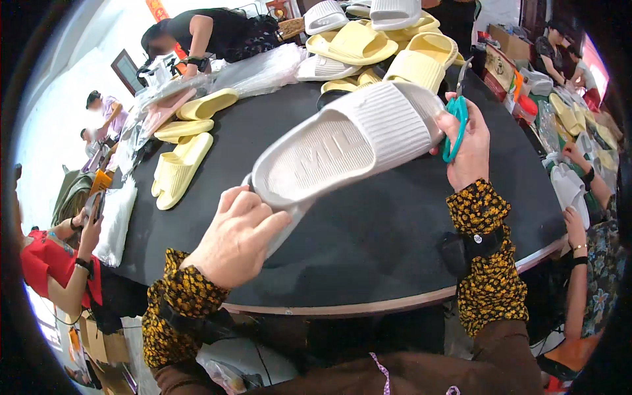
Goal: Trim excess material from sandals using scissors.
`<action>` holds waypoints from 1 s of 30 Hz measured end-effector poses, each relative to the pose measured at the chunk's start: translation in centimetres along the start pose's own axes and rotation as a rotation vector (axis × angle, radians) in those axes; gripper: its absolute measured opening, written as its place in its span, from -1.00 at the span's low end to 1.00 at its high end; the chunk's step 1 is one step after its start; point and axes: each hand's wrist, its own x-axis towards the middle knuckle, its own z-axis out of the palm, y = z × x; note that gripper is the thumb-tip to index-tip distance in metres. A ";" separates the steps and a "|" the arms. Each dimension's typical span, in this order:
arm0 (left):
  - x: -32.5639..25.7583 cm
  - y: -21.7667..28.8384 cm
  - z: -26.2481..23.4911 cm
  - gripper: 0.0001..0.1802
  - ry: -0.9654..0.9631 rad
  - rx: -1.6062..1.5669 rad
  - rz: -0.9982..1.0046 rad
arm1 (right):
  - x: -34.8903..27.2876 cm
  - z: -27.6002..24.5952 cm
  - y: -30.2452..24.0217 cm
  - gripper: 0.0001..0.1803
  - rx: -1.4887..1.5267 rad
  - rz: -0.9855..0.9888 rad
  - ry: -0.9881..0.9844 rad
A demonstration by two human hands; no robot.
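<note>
A light grey slide slipper with a ribbed strap is held tilted above the dark table, its footbed facing up. At its heel, my left hand is closed, fingers curled round the edge. A second grey edge shows beneath it, perhaps another slipper. My right hand grips the toe end and also holds teal-handled scissors, whose blades point up and away from me.
A pile of yellow slippers and grey ones stands at the table's far side. Several yellow slippers lie left, near clear plastic bags. Co-workers are around the table; one at right handles a white slipper.
</note>
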 end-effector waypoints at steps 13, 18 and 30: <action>-3.0 0.1 3.7 -0.25 0.017 -0.148 -0.313 | 0.5 -0.5 1.1 -0.53 -0.329 0.075 -0.132; -5.3 -2.8 5.9 0.05 -0.141 -0.484 -0.572 | 0.6 -0.8 1.2 -0.52 -0.359 0.133 -0.179; -6.5 -3.7 7.1 0.08 -0.028 -0.453 -0.513 | -0.2 -0.1 2.4 -0.53 -0.319 0.226 -0.292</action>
